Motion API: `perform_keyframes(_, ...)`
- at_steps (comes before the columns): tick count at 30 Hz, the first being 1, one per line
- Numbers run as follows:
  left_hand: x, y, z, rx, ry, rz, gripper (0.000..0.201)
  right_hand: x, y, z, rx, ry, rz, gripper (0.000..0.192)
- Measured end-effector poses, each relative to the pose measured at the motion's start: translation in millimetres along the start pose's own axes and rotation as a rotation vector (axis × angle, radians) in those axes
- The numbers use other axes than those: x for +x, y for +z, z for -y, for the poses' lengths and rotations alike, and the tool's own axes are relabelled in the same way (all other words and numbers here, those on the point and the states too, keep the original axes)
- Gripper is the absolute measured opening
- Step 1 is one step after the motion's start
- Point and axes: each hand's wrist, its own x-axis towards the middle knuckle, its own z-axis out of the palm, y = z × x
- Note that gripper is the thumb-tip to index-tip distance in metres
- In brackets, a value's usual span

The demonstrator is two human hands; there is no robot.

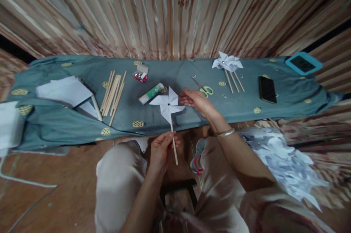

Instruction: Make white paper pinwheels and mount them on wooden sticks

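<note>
The person is sitting at the low counter (82, 123), which is draped in a teal cloth, and is holding a white paper pinwheel (167, 105) out over its near edge. The left hand (161, 149) is clamped around the wooden stick (173, 141), gripping it partway down so the wheel is standing clear above the fist. The right hand (196, 101) is reaching in from the side with the fingers loosely spread, their tips touching or just beside the right-hand blade of the wheel; it is not gripping anything that I can make out. Held this way, the stick is giving the wheel a steady post while the free fingers are getting at the blades.

Things are lying in loose groups across the cloth, each within arm's reach. A glue stick (150, 93) is lying just behind the wheel, and a small red box (140, 74) is sitting open beyond it. A bundle of bare wooden sticks (113, 92) is fanning out to the left, beside a heap of white paper sheets (65, 90). Green-handled scissors (204, 89) are resting just past the right hand. Farther right, another finished pinwheel (227, 63) is lying flat with a few sticks under it, then a dark phone (267, 89), and a blue-framed tablet (303, 63) at the far corner. Paper offcuts (285, 160) are piling up at the person's right knee
</note>
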Motion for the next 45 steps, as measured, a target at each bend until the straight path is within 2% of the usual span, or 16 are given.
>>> perform_keyframes(4,-5,6.9,-10,-0.020,0.031,0.033,0.045,-9,1,-14,0.303,-0.082,-0.098,0.037)
perform_keyframes(6,-7,11.5,-16,-0.043,0.029,0.060,0.044,-11,3,-21,0.397,-0.043,-0.072,0.037)
perform_keyframes(8,-6,17.7,-23,-0.065,0.019,0.080,0.044,-12,5,-26,0.448,0.018,0.016,0.040)
perform_keyframes(10,-2,25.0,-31,-0.073,0.014,0.102,0.043,-14,7,-27,0.458,0.051,0.145,0.047)
perform_keyframes(13,9,36.4,-39,-0.038,0.028,0.142,0.040,-16,9,-25,0.410,0.001,0.275,0.051)
perform_keyframes(17,30,49.2,-39,0.043,0.032,0.183,0.032,-17,9,-22,0.311,-0.118,0.246,0.038)
perform_keyframes(21,45,55.5,-36,0.107,0.038,0.205,0.033,-12,7,-20,0.267,-0.117,0.172,0.034)
perform_keyframes(28,59,48.6,-34,0.191,0.138,0.236,0.047,-2,7,-23,0.199,-0.089,0.159,0.030)
perform_keyframes(32,68,41.8,-49,0.311,0.340,0.195,0.043,2,9,-22,0.153,-0.128,0.132,0.030)
perform_keyframes(36,78,37.3,-68,0.357,0.468,0.136,0.039,1,11,-23,0.065,-0.143,0.197,0.030)
perform_keyframes(41,83,34.2,-75,0.414,0.470,0.166,0.033,-3,15,-27,0.012,-0.141,0.285,0.030)
perform_keyframes(45,82,34.4,-75,0.326,0.393,0.200,0.038,-4,17,-28,0.010,-0.136,0.297,0.033)
